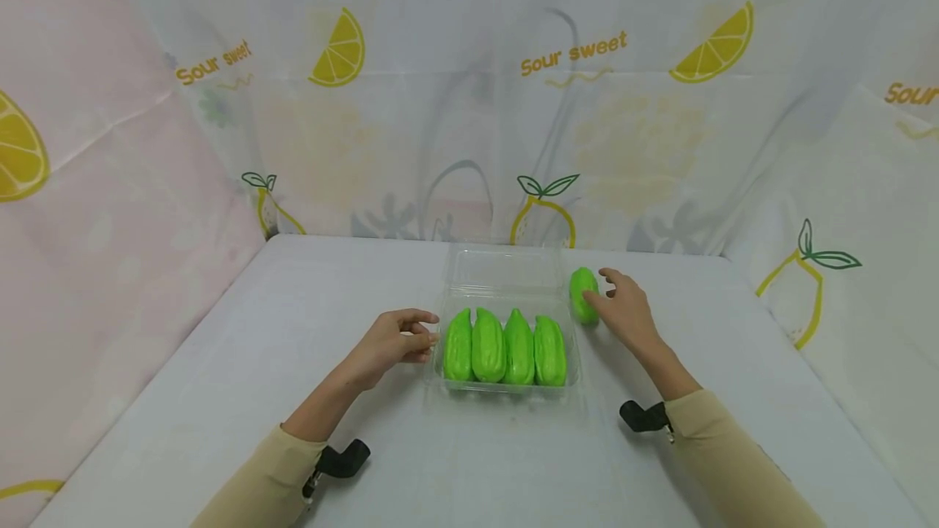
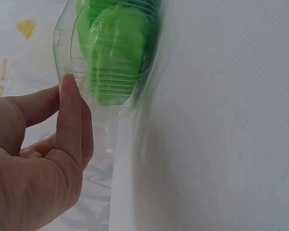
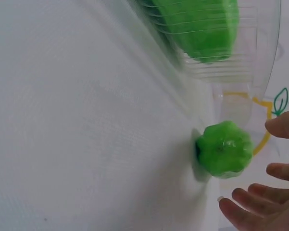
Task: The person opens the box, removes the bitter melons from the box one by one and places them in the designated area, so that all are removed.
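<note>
Sleeves (image 1: 253, 486) at bottom; my left hand (image 1: 389, 342) pinches the clear box (image 1: 506, 388), centre; four green fruits (image 1: 488, 346) are in, a fifth (image 1: 580, 296) outside, right of centre, ungripped by my spread right hand (image 1: 627, 312).

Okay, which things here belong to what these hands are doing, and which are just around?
Likely in the job:
clear container, lid folded back
four green ridged pieces inside it
fifth green piece, beside it
left hand, at the container's rim
right hand, by the fifth piece

Just around:
printed cloth backdrop
white tabletop
black wrist devices
</note>
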Tool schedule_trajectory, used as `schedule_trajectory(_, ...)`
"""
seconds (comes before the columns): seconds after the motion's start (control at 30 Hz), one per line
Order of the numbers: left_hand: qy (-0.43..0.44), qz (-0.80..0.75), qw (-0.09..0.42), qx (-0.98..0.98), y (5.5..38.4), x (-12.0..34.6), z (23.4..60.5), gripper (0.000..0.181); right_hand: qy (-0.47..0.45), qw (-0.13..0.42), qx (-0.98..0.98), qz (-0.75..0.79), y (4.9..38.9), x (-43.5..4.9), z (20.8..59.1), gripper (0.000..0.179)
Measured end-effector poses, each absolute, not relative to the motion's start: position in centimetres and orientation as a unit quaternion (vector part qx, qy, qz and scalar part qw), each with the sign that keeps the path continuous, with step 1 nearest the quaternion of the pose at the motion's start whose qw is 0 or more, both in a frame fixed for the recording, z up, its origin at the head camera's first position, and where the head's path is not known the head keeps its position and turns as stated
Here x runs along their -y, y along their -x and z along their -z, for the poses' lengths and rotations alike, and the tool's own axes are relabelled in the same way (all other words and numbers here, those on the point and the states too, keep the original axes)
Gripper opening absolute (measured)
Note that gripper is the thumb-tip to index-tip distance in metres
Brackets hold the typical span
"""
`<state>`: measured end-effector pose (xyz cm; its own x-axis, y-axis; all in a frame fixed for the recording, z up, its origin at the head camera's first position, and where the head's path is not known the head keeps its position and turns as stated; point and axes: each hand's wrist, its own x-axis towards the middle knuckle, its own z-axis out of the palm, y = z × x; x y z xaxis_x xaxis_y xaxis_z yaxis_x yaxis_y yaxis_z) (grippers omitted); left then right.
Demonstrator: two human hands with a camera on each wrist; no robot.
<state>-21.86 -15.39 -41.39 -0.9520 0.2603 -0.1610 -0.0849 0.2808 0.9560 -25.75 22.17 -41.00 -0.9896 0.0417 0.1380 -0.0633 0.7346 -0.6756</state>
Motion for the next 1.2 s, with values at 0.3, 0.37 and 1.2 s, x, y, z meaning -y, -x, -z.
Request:
schedule_trajectory(0.3, -0.056, -0.596, 0.144, -0.788, 21.9, 15.4, 41.4, 0.041, -0.028, 0.106, 0.934, -0.341, 25.2, -21.7, 39.7, 0.057)
schedule_trajectory(0.37, -0.055, -0.594, 0.144, -0.79, 21.8, 15.4, 41.4, 0.041, -0.033, 0.109, 0.935, -0.335, 25.0, -21.4, 39.2, 0.056)
schedule_trajectory(1.2, -0.056, -0.591, 0.147, -0.791, 21.8, 15.4, 41.2, 0.041, -0.129, 0.05, 0.939, -0.314, 22.1, -18.0, 35.8, 0.055)
